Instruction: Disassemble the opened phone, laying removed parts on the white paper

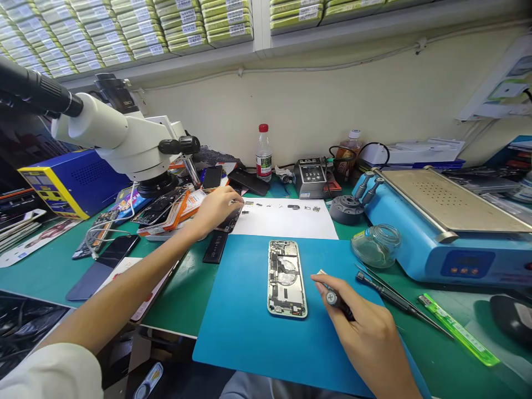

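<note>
A phone with its back off (286,280), its inner parts showing, lies on a blue mat (241,310) in front of me. My left hand (219,208) reaches to the left edge of a white paper sheet (286,224), fingers pinched together; what is between them is too small to make out. Small phone parts (293,207) lie in a row along the sheet's far side. Right of the phone, my right hand (366,327) is closed around a dark screwdriver (338,302). A small pale bit shows at its fingertips, too small to name.
A black battery (215,247) lies below my left wrist. The microscope (133,138) overhangs the left side. At right are a glass jar (376,246), a pen-like driver (399,299), a green plastic case (457,330) and a blue heating plate (436,244). A bottle (263,158) stands behind.
</note>
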`<act>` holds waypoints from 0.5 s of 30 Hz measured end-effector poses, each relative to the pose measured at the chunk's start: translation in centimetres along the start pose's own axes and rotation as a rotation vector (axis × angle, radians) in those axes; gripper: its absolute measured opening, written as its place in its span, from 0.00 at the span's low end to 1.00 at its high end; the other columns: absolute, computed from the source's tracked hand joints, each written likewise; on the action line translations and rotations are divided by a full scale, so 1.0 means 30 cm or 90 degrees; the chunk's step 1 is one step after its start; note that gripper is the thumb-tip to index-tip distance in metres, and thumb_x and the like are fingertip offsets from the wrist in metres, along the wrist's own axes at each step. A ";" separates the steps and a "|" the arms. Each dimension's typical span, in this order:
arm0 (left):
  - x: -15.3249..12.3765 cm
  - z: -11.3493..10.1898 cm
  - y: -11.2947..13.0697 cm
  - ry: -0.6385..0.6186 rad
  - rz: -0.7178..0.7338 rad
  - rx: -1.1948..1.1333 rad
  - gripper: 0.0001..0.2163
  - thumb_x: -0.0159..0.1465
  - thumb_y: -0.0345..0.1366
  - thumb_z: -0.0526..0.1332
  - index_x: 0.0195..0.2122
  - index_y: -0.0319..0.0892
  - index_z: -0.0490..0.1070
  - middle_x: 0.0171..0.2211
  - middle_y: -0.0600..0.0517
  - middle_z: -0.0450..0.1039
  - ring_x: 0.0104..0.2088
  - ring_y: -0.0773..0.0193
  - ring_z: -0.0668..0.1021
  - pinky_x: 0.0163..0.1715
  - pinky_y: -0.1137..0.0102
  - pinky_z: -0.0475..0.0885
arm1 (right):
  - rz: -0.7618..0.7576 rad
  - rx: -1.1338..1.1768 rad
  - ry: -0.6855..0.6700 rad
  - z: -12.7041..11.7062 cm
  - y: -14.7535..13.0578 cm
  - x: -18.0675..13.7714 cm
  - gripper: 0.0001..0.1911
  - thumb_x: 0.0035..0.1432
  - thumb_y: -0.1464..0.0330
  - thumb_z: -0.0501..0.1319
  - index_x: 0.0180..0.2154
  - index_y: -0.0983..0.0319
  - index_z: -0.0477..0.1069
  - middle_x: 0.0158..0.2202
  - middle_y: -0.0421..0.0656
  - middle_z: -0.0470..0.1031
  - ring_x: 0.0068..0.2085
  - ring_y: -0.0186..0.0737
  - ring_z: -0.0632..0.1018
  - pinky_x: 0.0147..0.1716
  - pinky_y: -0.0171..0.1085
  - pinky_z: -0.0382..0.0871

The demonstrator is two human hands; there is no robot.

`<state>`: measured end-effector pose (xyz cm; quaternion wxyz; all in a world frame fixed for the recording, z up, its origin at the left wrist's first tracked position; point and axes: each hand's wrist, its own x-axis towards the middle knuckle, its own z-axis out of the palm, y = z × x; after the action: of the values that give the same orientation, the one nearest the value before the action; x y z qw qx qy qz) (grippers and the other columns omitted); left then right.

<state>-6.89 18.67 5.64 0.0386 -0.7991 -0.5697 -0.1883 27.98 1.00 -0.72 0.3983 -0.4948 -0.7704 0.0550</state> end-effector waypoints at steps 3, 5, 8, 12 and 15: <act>-0.045 -0.086 0.012 0.051 -0.030 0.000 0.13 0.79 0.42 0.59 0.46 0.44 0.83 0.50 0.46 0.83 0.53 0.50 0.82 0.55 0.58 0.77 | 0.030 0.005 -0.019 -0.010 -0.007 0.005 0.16 0.79 0.60 0.58 0.57 0.53 0.82 0.16 0.33 0.64 0.15 0.37 0.64 0.17 0.38 0.57; -0.097 -0.121 0.041 0.062 -0.028 -0.001 0.15 0.80 0.42 0.56 0.46 0.44 0.84 0.50 0.46 0.83 0.52 0.50 0.82 0.52 0.60 0.76 | 0.047 0.014 -0.009 -0.013 -0.008 0.008 0.16 0.79 0.59 0.59 0.58 0.53 0.81 0.19 0.34 0.69 0.16 0.36 0.67 0.17 0.37 0.58; -0.202 -0.125 0.114 0.052 0.009 -0.008 0.13 0.79 0.41 0.58 0.48 0.46 0.83 0.51 0.48 0.84 0.51 0.51 0.83 0.50 0.62 0.76 | 0.068 0.030 0.038 -0.009 -0.005 0.015 0.16 0.78 0.56 0.60 0.58 0.52 0.80 0.25 0.37 0.75 0.19 0.35 0.70 0.17 0.36 0.60; -0.353 -0.075 0.220 0.047 0.034 -0.027 0.11 0.80 0.39 0.58 0.48 0.46 0.81 0.45 0.49 0.84 0.45 0.53 0.84 0.45 0.62 0.76 | 0.069 -0.002 0.055 0.002 0.000 0.018 0.16 0.78 0.56 0.60 0.58 0.52 0.81 0.26 0.37 0.76 0.17 0.34 0.68 0.17 0.35 0.62; -0.438 -0.026 0.277 0.056 0.032 -0.057 0.11 0.80 0.37 0.57 0.47 0.45 0.79 0.41 0.50 0.83 0.41 0.55 0.84 0.41 0.62 0.75 | 0.025 -0.101 0.084 0.005 -0.001 0.013 0.16 0.79 0.60 0.57 0.54 0.55 0.83 0.27 0.39 0.80 0.17 0.35 0.70 0.20 0.36 0.64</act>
<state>-3.09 3.79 3.08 0.0326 -0.8050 -0.5383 -0.2473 27.77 1.36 -0.58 0.4066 -0.5426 -0.7344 -0.0310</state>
